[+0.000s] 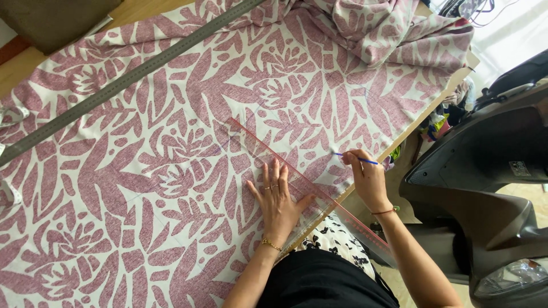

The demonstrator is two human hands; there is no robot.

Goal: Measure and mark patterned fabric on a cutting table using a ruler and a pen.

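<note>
The clear red-tinted ruler (297,182) is lying flat on the patterned pink and white fabric (142,171), under the left hand (278,201) and just beside the right hand (368,182). Its long axis is running diagonally: the far end is pointing away from the person and to the left, past the left fingertips, and the near end is passing over the bench edge (422,120) toward the right forearm. The left hand is pressing down on it with fingers spread wide and flat, thumb stretched along the near side. The right hand is closed narrow around a blue pen (357,158), whose tip is touching the cloth beyond the ruler's right edge, pointing to the left.

In my judgement, the main risk is that the ruler is pivoting under the palm, because it is being held at one place only and its near end is hanging off the bench without support; the line would then be going crooked. The fabric can also be creeping or wrinkling under the pressure, since a bunched heap of it (388,34) is lying loose far beyond the right hand. A long grey metal ruler (131,77) is lying well apart, far left of the left hand. A dark scooter (485,171) is standing close to the right elbow and could be bumping it
</note>
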